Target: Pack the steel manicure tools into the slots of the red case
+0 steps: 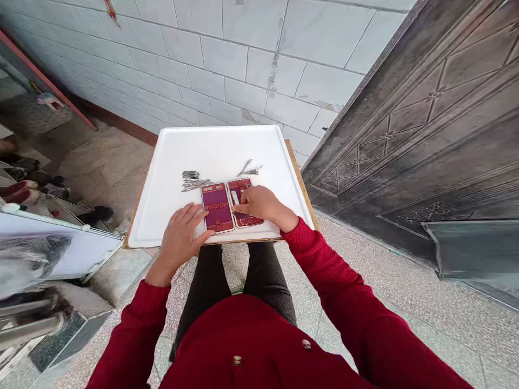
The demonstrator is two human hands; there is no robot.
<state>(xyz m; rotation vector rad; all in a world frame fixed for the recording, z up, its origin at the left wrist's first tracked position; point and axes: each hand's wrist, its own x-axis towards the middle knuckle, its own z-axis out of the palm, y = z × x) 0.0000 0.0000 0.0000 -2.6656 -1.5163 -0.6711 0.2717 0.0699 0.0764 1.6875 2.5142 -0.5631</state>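
A dark red manicure case (216, 209) lies unfolded near the front edge of the white tabletop (190, 148). Its left half has a row of elastic loops with no tools in them. The right half holds small metal tools, among them what look like scissors (244, 220). My left hand (180, 235) rests at the case's left edge, fingers stretched and thumb on its lower corner. Over the right half, my right hand (263, 204) has its fingertips pinched together; what they grip, if anything, is too small to name.
Behind the case lie several thin metal tools (195, 184), a stack of nail clippers (190, 175) and nipper-like tools (249, 168). A tiled wall (227, 59) stands behind the table. A dark patterned door (389, 135) is on the right, a white-sided rack (81, 251) on the left.
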